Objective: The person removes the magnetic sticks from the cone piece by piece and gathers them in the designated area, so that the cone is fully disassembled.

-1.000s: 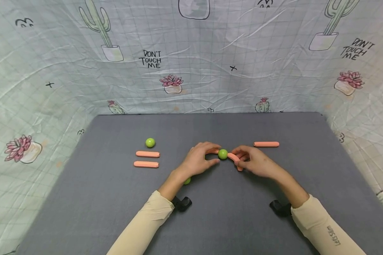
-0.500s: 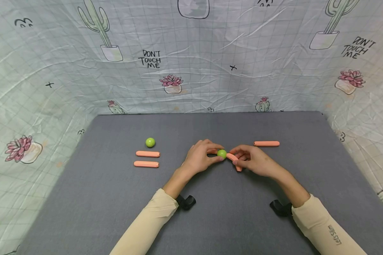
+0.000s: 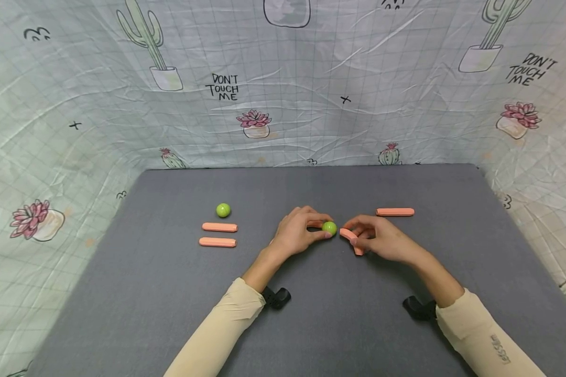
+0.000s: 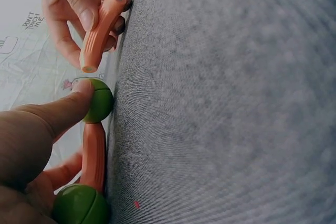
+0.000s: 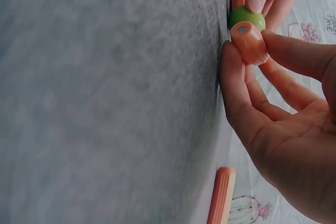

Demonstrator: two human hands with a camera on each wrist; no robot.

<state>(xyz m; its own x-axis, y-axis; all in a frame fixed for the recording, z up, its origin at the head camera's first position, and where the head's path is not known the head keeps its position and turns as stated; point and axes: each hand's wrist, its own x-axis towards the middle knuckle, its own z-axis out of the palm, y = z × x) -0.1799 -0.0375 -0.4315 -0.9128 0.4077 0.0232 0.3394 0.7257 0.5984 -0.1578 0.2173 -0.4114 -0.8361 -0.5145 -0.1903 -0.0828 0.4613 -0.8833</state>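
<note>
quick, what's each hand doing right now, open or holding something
Left hand: closed, holding a green ball.
Right hand: closed, holding a bent orange stick.

soft, even, moderately bright light fills the head view; its source cannot be told. pale sheen streaks creases of the far cloth [image 3: 368, 39], whose right side looks slightly warmer. faint, soft-edged shadows fall on the grey table [image 3: 339, 335] under the left hand [image 3: 296, 233] and right hand [image 3: 387, 241]. a small highlight marks the green ball [image 3: 329, 228]. both wrist views are dimmer: the nearest table surface blurs, while the orange piece [image 4: 100, 34] looks fairly clear.
</note>
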